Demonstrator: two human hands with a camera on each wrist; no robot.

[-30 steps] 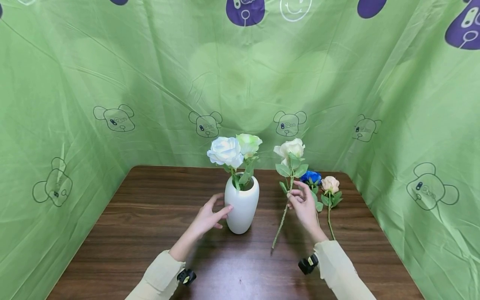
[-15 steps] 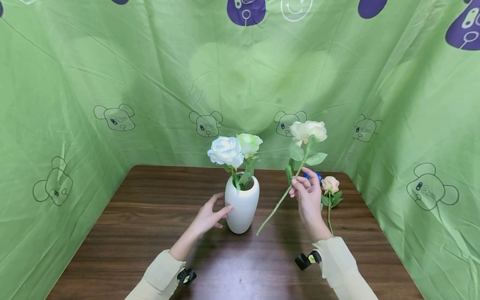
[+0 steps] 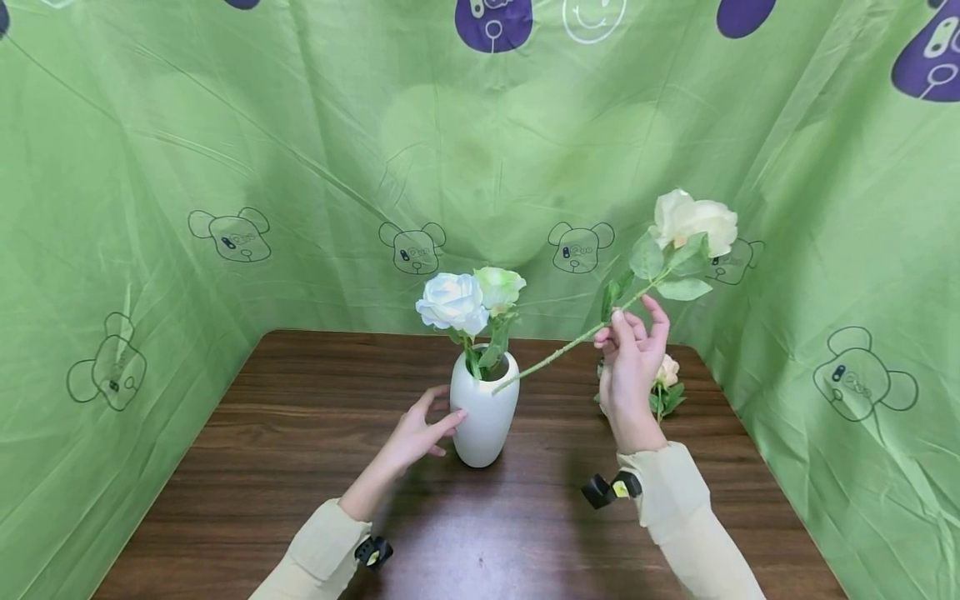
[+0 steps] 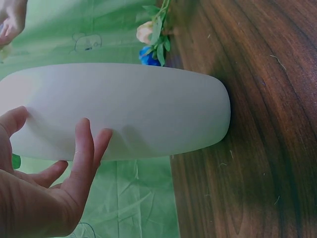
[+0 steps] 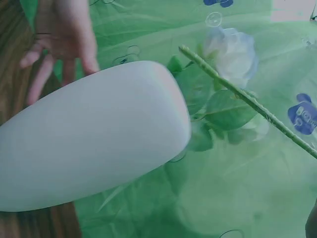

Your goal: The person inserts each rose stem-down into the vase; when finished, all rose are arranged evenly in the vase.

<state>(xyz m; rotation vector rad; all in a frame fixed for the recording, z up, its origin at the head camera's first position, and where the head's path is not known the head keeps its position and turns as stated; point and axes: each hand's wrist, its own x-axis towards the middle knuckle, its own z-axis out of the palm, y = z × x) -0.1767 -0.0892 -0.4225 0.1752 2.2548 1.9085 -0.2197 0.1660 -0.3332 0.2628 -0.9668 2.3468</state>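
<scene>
A white vase (image 3: 483, 425) stands upright on the table, holding a pale blue-white rose (image 3: 452, 304) and a green-white rose (image 3: 498, 287). The left hand (image 3: 420, 429) rests its spread fingers against the vase's left side, its thumb on the front. To the right, the right hand (image 3: 633, 358) pinches the stem of a cream rose (image 3: 697, 221) between thumb and fingers, above the table. This rose leans with its bloom up to the right. Its stem's lower end overlaps the vase's rim in the head view; in the right wrist view the stem (image 5: 242, 94) shows just beyond the mouth.
A peach rose (image 3: 667, 369) lies on the brown wooden table (image 3: 262, 467) at right, partly behind the right hand. Near it is a blue rose (image 4: 148, 57), seen in the left wrist view. Green cloth (image 3: 315, 167) encloses the table's back and sides.
The right hand has raised the cream rose up and rightward, tilting it so the stem's lower end swings left to the vase's rim. The left hand and vase have stayed put.
</scene>
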